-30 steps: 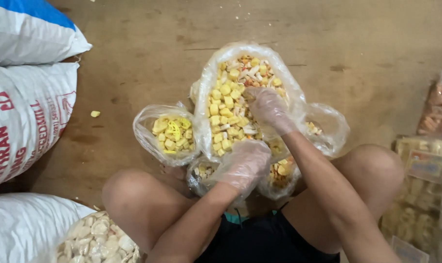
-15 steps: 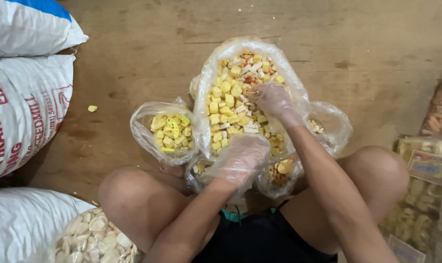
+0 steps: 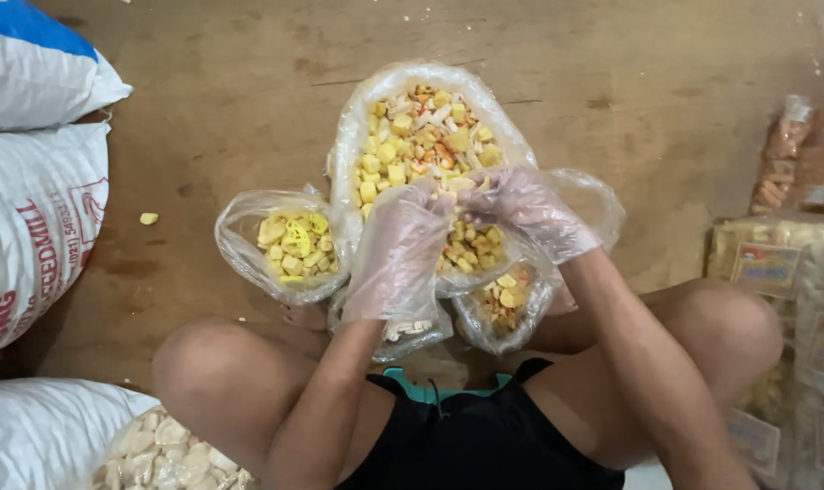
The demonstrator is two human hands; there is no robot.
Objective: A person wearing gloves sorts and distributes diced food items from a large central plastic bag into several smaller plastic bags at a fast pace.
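Reaching into the big bag (image 3: pixel 403 127) of snacks, both gloved hands, left (image 3: pixel 395 249) and right (image 3: pixel 521 204), have fingers curled on pieces.

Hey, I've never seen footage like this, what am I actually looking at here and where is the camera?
The camera sits on a person's head, looking down at their own lap and hands as they sit on a wooden floor. Both hands wear thin clear plastic gloves. The left hand and right hand are in a big clear bag of mixed yellow, white and orange snack pieces. Smaller bags of snacks lie beside it, white sacks at left, packed snack packets at right.
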